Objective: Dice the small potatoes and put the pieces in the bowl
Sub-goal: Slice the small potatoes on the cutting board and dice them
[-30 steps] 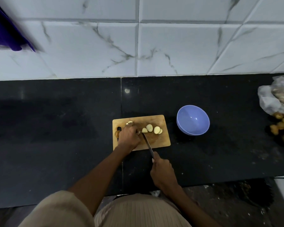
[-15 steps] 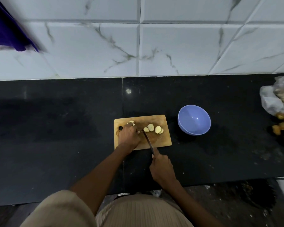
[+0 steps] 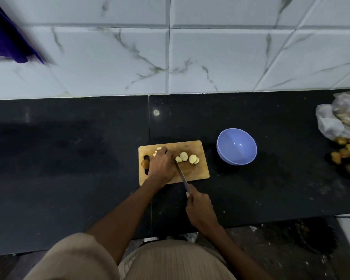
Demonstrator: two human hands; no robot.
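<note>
A potato, hidden under the left hand [image 3: 161, 165], is pinned on the cutting board [image 3: 198, 170] for slicing; cut slices [image 3: 187, 158] lie beside. The knife [image 3: 181, 174] is gripped by the right hand [image 3: 200, 207]. The bowl [image 3: 236, 146], right of the board, is kept near for the pieces.

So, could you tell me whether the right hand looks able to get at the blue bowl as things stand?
Probably yes. The blue bowl sits on bare counter just right of the cutting board, nothing between, but the right hand grips the knife and would need to free itself first.
</note>
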